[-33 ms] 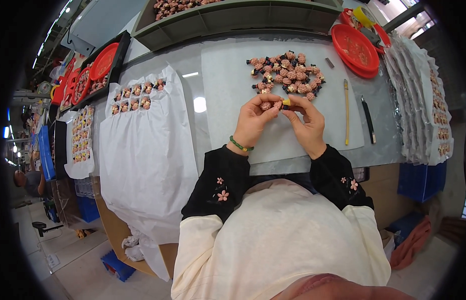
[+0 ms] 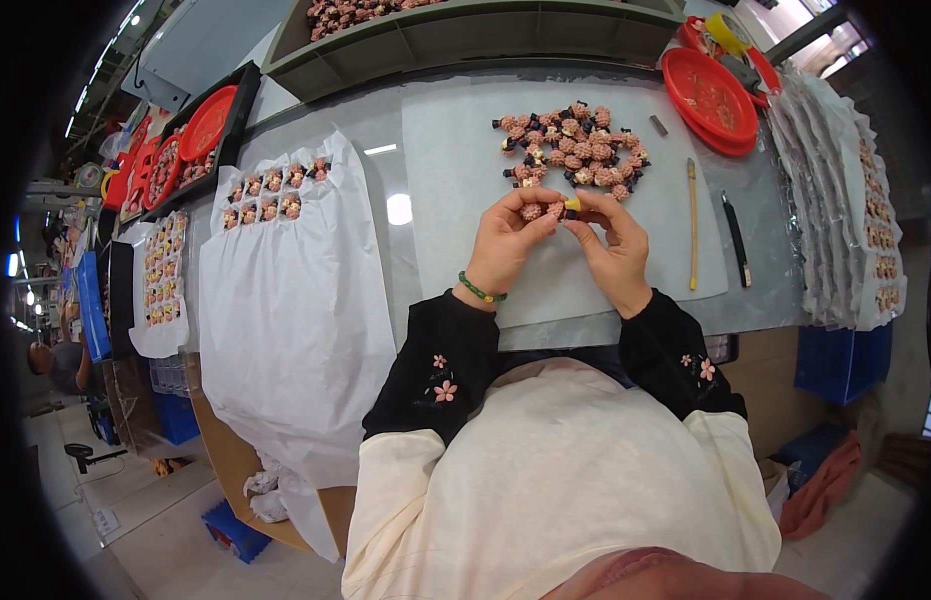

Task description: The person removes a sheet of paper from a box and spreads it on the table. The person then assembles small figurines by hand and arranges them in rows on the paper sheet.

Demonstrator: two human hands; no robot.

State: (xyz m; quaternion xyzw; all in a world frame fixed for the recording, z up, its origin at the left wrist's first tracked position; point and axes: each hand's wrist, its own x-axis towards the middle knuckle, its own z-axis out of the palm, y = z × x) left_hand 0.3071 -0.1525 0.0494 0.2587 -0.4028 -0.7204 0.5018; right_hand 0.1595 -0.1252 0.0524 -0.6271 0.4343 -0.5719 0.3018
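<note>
Near the front of the pile, my left hand [image 2: 503, 245] and my right hand [image 2: 618, 252] meet over a small pink, bumpy figurine [image 2: 555, 210]. Left fingertips are closed around its pink part, and another pink knob shows beside them. Right thumb and forefinger pinch its yellow and dark end. The fingers partly cover the figurine, so its details cannot be made out. Just beyond my hands lies a heap of similar pink figurines [image 2: 586, 152] with dark and cream parts, on a white sheet [image 2: 451, 190].
To the left, a paper-draped tray [image 2: 286, 270] holds rows of figurines. A grey-green crate [image 2: 466, 45] stands at the back. Red plates [image 2: 711, 100], a thin yellow stick [image 2: 693, 225], a black pen [image 2: 736, 240] and stacked, plastic-wrapped trays [image 2: 826, 200] lie right.
</note>
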